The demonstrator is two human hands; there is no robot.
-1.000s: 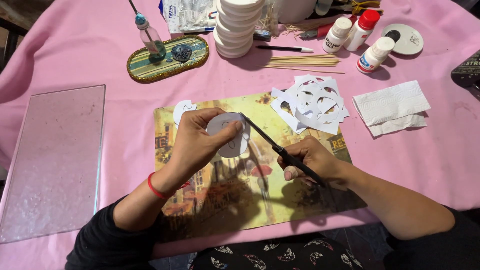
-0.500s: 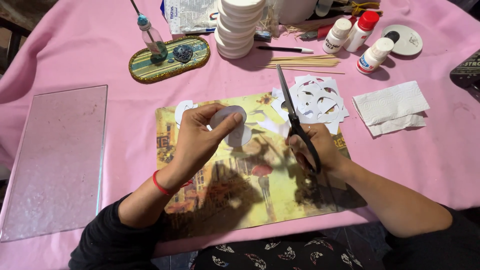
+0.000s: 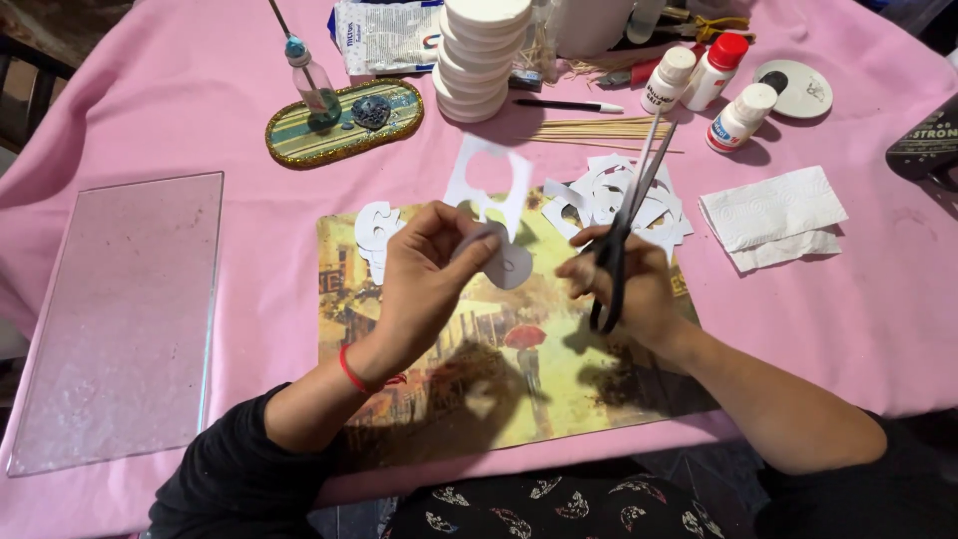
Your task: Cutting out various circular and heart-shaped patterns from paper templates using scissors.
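My left hand [image 3: 424, 279] pinches a small white paper disc [image 3: 507, 262] above a printed picture mat [image 3: 469, 349]. A white paper scrap with round cut-outs [image 3: 489, 180] lies or hangs just beyond the disc. My right hand [image 3: 624, 284] grips black-handled scissors [image 3: 629, 215] with the blades nearly closed and pointing up and away. The hands are a few centimetres apart. A red band circles my left wrist.
A clear glass pane [image 3: 120, 309] lies at left. White paper offcuts [image 3: 619, 195] and folded tissue [image 3: 773, 215] sit at right. At the back: an oval decorated tray [image 3: 344, 125], a stack of white discs [image 3: 484, 55], wooden skewers [image 3: 589, 130], small paint bottles [image 3: 718, 90], a pen [image 3: 569, 105].
The scissors swung from lying low and diagonal across the mat to pointing up and away. My left hand lifted the disc free, and the cut-out scrap now shows beyond it.
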